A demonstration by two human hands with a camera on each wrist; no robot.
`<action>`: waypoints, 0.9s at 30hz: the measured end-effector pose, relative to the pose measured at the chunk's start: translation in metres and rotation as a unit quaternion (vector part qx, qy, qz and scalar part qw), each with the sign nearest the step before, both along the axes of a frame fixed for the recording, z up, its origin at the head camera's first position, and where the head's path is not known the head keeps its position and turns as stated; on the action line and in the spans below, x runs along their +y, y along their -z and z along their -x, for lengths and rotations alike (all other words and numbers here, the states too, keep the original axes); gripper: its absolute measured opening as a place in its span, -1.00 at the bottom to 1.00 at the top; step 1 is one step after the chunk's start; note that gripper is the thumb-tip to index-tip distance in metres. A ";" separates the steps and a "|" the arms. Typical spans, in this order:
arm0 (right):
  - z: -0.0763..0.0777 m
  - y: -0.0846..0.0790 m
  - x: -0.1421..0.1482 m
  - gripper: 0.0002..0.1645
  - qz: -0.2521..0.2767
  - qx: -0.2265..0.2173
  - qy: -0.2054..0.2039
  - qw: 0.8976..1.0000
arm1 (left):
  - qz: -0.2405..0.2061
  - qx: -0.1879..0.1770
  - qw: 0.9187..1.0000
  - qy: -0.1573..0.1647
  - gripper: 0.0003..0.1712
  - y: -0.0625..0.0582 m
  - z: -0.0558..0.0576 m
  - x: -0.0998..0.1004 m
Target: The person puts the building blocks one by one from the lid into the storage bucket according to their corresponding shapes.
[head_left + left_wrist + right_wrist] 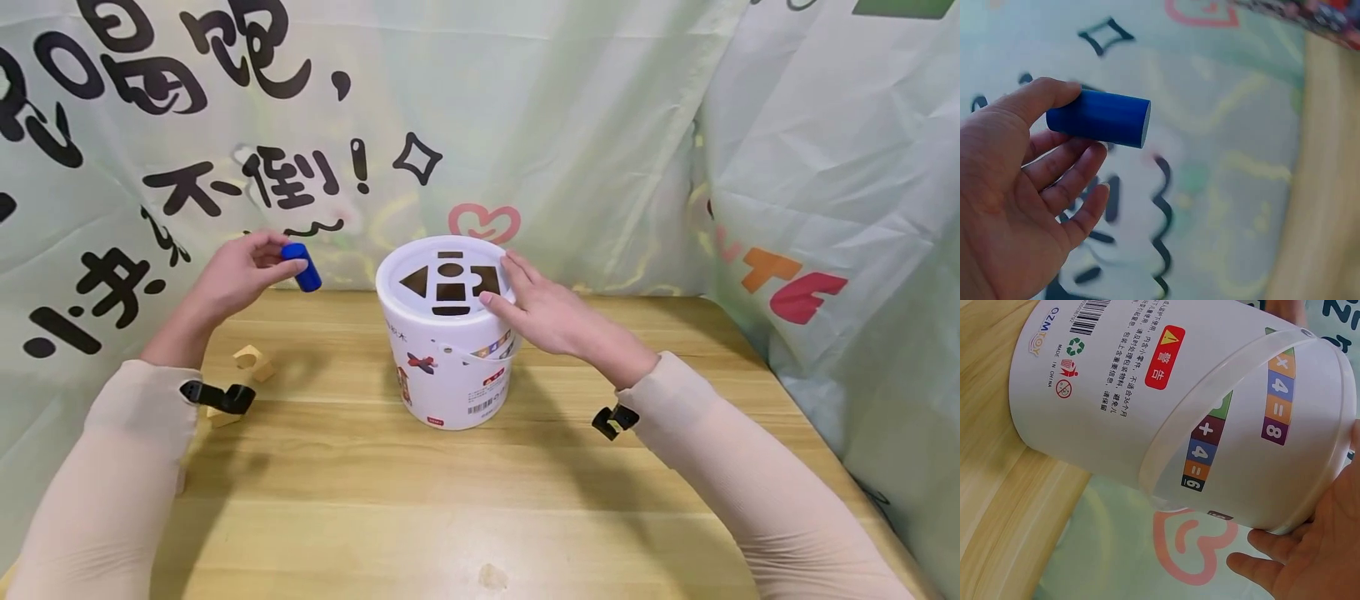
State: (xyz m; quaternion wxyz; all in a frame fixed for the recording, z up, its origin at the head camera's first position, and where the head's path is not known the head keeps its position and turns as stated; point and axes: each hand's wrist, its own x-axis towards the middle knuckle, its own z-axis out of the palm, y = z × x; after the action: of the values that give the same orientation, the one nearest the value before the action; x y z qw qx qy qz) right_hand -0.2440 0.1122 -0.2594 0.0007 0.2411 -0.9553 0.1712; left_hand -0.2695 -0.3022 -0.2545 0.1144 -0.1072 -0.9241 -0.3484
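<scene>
A blue cylinder block (303, 271) is pinched between the thumb and fingers of my left hand (238, 273), up in the air to the left of a white toy bucket (450, 379). In the left wrist view the same cylinder block (1100, 119) lies nearly level, its pale end facing right. The bucket stands upright, its lid (392, 271) cut with round, square, triangular and other shaped holes. My right hand (551, 315) rests with extended fingers on the lid's right rim. From the right wrist view, the hand (1319, 553) touches the bucket near its top edge.
Left of the bucket, a plain wooden block with a curved cut-out (255, 363) lies on the wooden table (360, 517). Another wooden block (223, 418) is partly hidden by the left wrist strap. A printed cloth (585, 150) hangs behind the table and along its sides.
</scene>
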 end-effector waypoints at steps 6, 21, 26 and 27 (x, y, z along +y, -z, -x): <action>0.001 -0.001 0.002 0.09 0.003 -0.003 0.003 1.000 | -0.051 -0.005 0.998 0.031 -0.43 -0.034 -0.005 0.029; 0.003 0.002 0.001 0.11 0.000 -0.001 0.001 1.000 | -0.041 0.011 0.993 0.111 -0.51 -0.071 0.002 0.086; 0.002 0.002 0.001 0.11 -0.002 0.003 -0.003 1.000 | -0.039 0.000 0.991 0.132 -0.53 -0.075 0.008 0.104; 0.002 0.002 0.001 0.11 -0.001 0.004 -0.004 1.000 | -0.037 -0.002 0.990 0.135 -0.54 -0.075 0.009 0.107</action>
State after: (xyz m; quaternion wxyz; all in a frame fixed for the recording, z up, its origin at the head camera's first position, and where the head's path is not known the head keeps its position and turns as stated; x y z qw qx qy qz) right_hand -0.2458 0.1131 -0.2611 0.0038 0.2455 -0.9545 0.1693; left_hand -0.2785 -0.1951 -0.1792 0.0685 -0.2263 -0.8877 -0.3950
